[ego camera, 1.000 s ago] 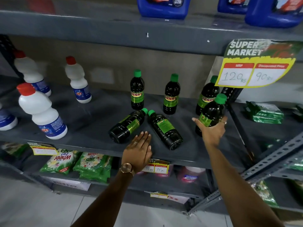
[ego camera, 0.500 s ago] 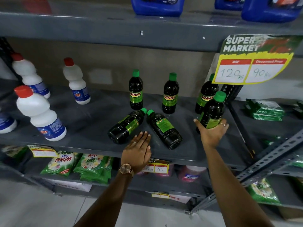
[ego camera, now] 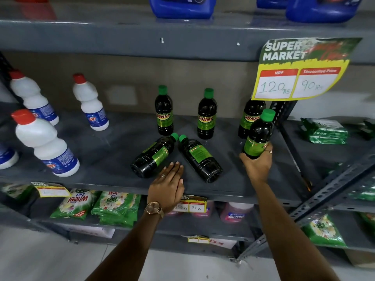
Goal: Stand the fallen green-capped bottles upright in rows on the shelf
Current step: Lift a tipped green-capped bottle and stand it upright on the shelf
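Three dark bottles with green caps stand upright in a back row on the grey shelf (ego camera: 101, 151): one on the left (ego camera: 163, 112), one in the middle (ego camera: 206, 116), one on the right (ego camera: 250, 118), partly hidden. Two more lie on their sides in front, a left one (ego camera: 154, 157) and a right one (ego camera: 199, 159), caps nearly touching. My right hand (ego camera: 256, 165) grips the base of another bottle (ego camera: 258, 136), held nearly upright in front of the right back bottle. My left hand (ego camera: 167, 185) rests flat on the shelf's front edge, between the fallen bottles, holding nothing.
White bottles with red caps (ego camera: 46, 145) stand on the shelf's left part. A yellow and green price sign (ego camera: 300, 72) hangs from the upper shelf on the right. Blue jugs (ego camera: 181, 7) sit above. Green packets (ego camera: 113, 207) lie on the lower shelf. A slanted metal brace (ego camera: 332, 187) crosses the right.
My right hand has tipped its bottle from a lean to nearly upright and lifted it slightly. My left hand and the two fallen bottles have stayed in place.
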